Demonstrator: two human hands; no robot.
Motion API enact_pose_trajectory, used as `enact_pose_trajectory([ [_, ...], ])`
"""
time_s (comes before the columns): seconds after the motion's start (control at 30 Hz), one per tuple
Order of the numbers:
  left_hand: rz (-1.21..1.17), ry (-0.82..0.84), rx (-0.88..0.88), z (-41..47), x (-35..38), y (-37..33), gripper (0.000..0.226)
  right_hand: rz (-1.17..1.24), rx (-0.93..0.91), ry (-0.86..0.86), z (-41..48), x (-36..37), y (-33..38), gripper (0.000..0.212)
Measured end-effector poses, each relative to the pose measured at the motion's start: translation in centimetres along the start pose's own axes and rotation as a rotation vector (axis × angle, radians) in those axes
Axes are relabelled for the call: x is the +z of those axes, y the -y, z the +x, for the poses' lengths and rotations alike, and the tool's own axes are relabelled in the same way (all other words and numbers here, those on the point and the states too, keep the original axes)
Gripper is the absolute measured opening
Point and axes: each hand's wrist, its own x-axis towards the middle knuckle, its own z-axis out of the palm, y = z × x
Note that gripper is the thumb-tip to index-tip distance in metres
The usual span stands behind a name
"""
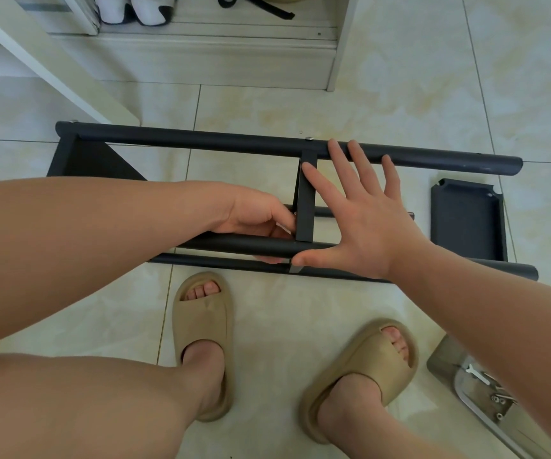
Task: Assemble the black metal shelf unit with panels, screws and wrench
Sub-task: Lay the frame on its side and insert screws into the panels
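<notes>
1. The black shelf unit (85,160) is laid on its side on a glossy cream tiled floor (400,94). It is built of round, matte metal tubes joined by flat sheet panels.
2. A far tube (201,140) and a near tube (234,248) are bridged by a thin middle panel (305,207), which is seen almost edge-on.
3. The left hand (257,217) is reached in behind the near tube. Its fingers are curled at the joint where the middle panel meets that tube. A small silvery part is glimpsed there, but whether anything is pinched cannot be told.
4. The right hand (363,223) is spread flat, its fingers straight and apart. The fingertips are laid over the far tube, and the thumb is pressed against the near tube just below the middle panel.
5. A loose panel (466,220), tray-shaped with a raised rim and notched corners, is laid just right of the frame.
6. A polished steel tray (446,362) is set at lower right. A small flat wrench (478,373) and several screws (499,399) are held in it.
7. Tan foam slippers (201,313) are worn on both feet.
</notes>
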Motion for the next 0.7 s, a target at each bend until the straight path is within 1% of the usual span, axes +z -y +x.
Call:
enact_pose_trajectory([
  [0.07, 0.042, -0.024, 0.0, -0.04, 0.23, -0.18, 0.033, -0.001, 0.001, -0.001, 0.01, 0.02, -0.01, 0.126],
  [0.17, 0.089, -0.11, 0.035, 0.02, 0.39, -0.37, 0.037, 0.002, -0.001, -0.003, 0.04, 0.02, -0.03, 0.126],
  [0.27, 0.083, -0.141, 0.037, 0.03, 0.28, -0.49, 0.04, 0.002, 0.0, -0.003, 0.03, -0.02, -0.02, 0.126],
  [0.47, 0.019, -0.116, 0.04, 0.37, 0.06, -0.21, 0.045, -0.005, -0.001, 0.0, 0.08, -0.04, -0.01, 0.125],
  [0.53, -0.004, -0.083, 0.032, 0.34, -0.05, 0.02, 0.048, -0.004, -0.001, 0.002, 0.08, -0.06, 0.02, 0.125],
  [0.57, -0.02, -0.055, 0.024, 0.27, -0.06, 0.05, 0.046, -0.004, -0.001, 0.003, 0.05, -0.07, 0.02, 0.125],
  [0.63, -0.041, -0.012, 0.0, -0.02, 0.17, -0.1, 0.036, -0.009, 0.0, 0.006, 0.02, -0.11, 0.02, 0.125],
  [0.7, -0.008, -0.023, -0.011, -0.01, 0.28, -0.3, 0.03, -0.014, 0.001, 0.006, 0.04, -0.13, 0.02, 0.125],
])
